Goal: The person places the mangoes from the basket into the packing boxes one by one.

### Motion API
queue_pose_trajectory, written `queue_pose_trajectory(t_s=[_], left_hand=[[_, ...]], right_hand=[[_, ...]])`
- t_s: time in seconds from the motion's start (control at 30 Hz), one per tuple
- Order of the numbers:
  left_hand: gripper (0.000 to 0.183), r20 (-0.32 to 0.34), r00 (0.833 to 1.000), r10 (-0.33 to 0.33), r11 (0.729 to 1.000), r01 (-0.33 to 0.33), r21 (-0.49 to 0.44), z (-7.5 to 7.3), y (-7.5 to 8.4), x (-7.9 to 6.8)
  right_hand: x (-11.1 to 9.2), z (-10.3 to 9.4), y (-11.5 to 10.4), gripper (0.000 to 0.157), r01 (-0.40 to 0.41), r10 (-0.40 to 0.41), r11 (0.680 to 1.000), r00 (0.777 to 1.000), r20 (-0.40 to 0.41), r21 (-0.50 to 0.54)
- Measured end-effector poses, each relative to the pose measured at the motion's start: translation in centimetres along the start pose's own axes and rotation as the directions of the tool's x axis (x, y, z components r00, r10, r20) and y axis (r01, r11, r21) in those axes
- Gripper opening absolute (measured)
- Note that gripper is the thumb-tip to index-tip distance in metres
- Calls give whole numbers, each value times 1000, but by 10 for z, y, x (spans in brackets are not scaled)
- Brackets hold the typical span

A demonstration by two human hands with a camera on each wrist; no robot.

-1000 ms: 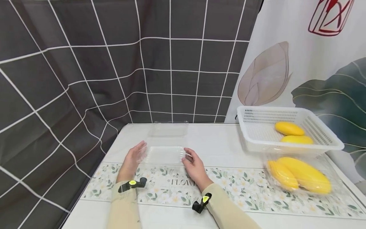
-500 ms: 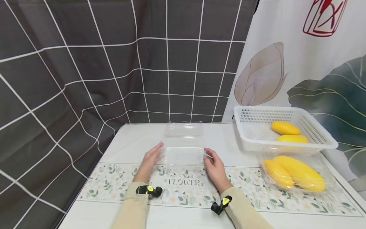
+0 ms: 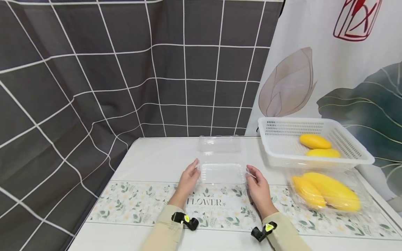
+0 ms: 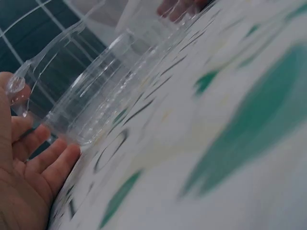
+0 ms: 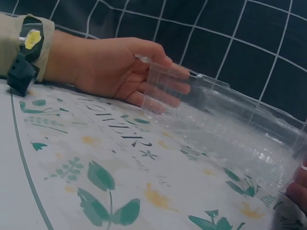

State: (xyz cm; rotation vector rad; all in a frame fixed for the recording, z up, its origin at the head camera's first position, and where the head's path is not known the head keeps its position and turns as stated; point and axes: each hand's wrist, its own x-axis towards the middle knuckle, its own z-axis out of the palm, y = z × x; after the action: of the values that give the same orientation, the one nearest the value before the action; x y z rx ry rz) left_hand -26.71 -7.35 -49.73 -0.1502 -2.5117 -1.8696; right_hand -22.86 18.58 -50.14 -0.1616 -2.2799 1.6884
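A clear plastic clamshell container [image 3: 223, 173] sits on the white table, its lid [image 3: 219, 144] swung back away from the person. Nothing is seen inside it. My left hand [image 3: 188, 178] holds its left end, thumb by the rim and fingers along the outer wall, as the left wrist view shows the hand [image 4: 36, 158] close up. At the opposite end my right hand [image 3: 259, 186] grips the rim between thumb and fingers. In the right wrist view the left hand [image 5: 127, 72] shows through the clear wall, while only some right fingertips [image 5: 300, 184] appear at the edge.
A white perforated basket [image 3: 273, 153] with yellow mangoes [image 3: 315, 141] stands at the back right. In front of it lies another clear container [image 3: 365, 202] with yellow mangoes [image 3: 334, 191] inside. A floral printed band [image 3: 132, 202] crosses the table. A dark grid curtain [image 3: 201, 90] hangs behind.
Both hands have moved right along the table together with the clear clamshell container, still at its two ends. The basket and the filled container have stayed in place.
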Motion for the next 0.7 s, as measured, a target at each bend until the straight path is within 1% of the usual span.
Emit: queue_pose_trajectory(t_s=[0.07, 0.13, 0.2, 0.3, 0.33, 0.4, 0.47, 0.57, 0.63, 0.7], left_hand=[[50, 1, 1000, 5, 1000, -5, 3, 6, 1, -1], [50, -8, 1000, 12, 1000, -12, 12, 10, 0, -2], [51, -16, 999, 30, 999, -30, 21, 12, 0, -2], [52, -12, 999, 38, 999, -38, 38, 12, -1, 0], [52, -10, 999, 38, 998, -38, 43, 11, -1, 0], [52, -6, 999, 33, 998, -33, 49, 11, -1, 0], [52, -5, 1000, 27, 998, -27, 50, 11, -1, -1], [52, -5, 1000, 21, 999, -21, 37, 11, 0, -2], [52, -1, 1000, 20, 999, -20, 26, 11, 0, -2], [52, 3, 1000, 21, 1000, -21, 17, 11, -1, -2]], right_hand=[[-2, -3, -2, 36, -5, 5, 1000, 1000, -17, -9], [-4, -4, -6, 40, 10, -11, 998, 1000, -25, -57], [-5, -5, -13, 44, 64, -69, 990, 997, -34, -123], [-5, -9, -28, 52, 177, -188, 960, 982, -32, -216], [-3, -12, -34, 54, 218, -230, 948, 973, -26, -231], [3, -22, -49, 57, 273, -281, 935, 960, -5, -228], [14, -37, -67, 60, 287, -292, 930, 956, 12, -228], [40, -66, -93, 63, 317, -324, 919, 946, 10, -237], [60, -89, -106, 64, 321, -337, 903, 941, -9, -285], [82, -114, -113, 67, 315, -343, 885, 939, -22, -343]])
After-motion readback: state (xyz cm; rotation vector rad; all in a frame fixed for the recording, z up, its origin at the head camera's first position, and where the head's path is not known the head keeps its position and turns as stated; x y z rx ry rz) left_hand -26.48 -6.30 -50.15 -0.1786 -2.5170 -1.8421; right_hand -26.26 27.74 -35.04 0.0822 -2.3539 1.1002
